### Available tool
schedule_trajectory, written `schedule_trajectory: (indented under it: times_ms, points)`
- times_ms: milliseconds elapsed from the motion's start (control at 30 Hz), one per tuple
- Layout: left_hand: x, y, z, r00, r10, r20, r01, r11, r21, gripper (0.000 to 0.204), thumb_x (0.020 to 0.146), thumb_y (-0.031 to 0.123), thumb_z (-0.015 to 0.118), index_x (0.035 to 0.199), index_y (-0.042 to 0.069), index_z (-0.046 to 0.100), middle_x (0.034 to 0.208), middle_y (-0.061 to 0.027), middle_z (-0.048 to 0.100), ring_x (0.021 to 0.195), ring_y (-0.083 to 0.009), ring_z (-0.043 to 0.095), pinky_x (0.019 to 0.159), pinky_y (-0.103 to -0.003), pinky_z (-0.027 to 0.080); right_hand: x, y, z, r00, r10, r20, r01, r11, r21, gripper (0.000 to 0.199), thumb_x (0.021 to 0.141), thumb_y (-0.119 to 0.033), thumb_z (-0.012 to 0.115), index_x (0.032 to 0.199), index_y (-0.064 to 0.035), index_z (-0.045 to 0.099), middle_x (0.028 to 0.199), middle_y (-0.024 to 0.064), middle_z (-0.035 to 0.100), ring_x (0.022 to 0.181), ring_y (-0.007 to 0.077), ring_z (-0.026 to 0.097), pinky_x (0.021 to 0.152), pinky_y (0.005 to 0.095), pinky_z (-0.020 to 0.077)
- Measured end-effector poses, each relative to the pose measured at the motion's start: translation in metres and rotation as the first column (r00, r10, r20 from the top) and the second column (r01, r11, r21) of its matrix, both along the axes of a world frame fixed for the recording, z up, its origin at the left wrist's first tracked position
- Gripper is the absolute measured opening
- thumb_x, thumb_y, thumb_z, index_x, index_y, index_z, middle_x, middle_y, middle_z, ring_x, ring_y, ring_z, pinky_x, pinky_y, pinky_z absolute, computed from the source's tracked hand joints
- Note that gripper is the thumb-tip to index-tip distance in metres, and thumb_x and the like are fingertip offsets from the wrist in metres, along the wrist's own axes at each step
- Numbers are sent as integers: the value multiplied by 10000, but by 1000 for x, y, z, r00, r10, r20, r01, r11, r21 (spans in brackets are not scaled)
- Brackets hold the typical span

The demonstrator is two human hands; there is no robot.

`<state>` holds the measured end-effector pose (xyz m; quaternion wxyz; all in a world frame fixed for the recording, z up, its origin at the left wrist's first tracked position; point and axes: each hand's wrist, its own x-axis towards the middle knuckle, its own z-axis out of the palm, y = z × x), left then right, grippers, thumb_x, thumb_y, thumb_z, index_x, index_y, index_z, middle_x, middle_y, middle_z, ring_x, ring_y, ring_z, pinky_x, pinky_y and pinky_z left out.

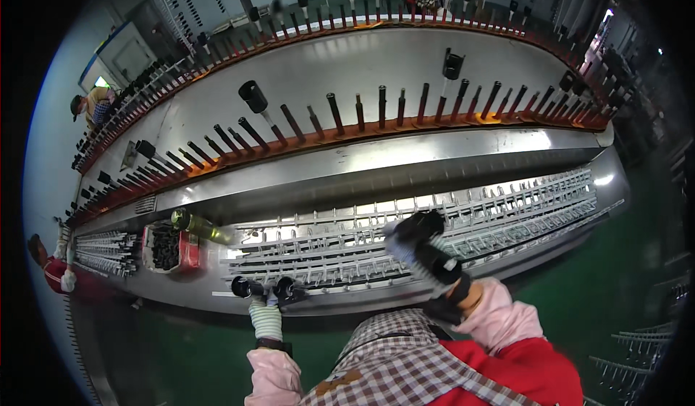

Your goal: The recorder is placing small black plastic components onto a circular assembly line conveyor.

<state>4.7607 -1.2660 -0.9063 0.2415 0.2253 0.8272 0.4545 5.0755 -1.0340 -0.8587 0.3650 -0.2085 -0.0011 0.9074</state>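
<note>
My left hand (266, 318), in a pale striped glove, is closed at the front edge of the metal bench. It holds black cylindrical cups; one cup (245, 287) points left and another cup (287, 289) sits to the right. My right hand (402, 245) is over the racks on the bench, smeared by motion. Black cylindrical pieces (422, 225) are in its grip, their exact number hard to make out. Beneath and around both hands lie long metal racks (340, 268) with rows of small prongs.
Behind the bench runs a curved conveyor (311, 137) with upright spindles, a few carrying black cups (252, 96). A red box of dark parts (168, 250) and a yellow-green bottle (199, 225) stand at left. Co-workers (58, 270) are at the left and far side.
</note>
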Motion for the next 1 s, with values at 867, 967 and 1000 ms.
schedule_trajectory:
  times_ms: [867,967,1000]
  points:
    - [-28,-25,1,973,-174,154,141,970,199,182,852,241,642,914,90,562,619,16,489,441,-75,402,347,-245,353,-21,-121,-8,322,-240,916,-620,677,395,132,876,-130,570,965,-32,577,741,42,584,591,141,590,483,294,478]
    - [-21,-12,-5,966,-179,186,147,974,173,145,846,200,642,919,103,563,618,27,476,439,-69,383,343,-239,354,-11,-115,-38,386,-343,856,-510,694,508,209,831,-203,620,960,-38,611,802,98,660,697,203,629,639,319,503]
    - [-14,-19,-3,964,-169,204,118,963,243,116,851,194,635,907,112,575,614,30,476,432,-68,386,341,-235,348,-7,-124,-25,383,-356,852,-495,700,515,199,823,-175,629,962,-34,606,865,81,661,828,202,616,757,325,485]
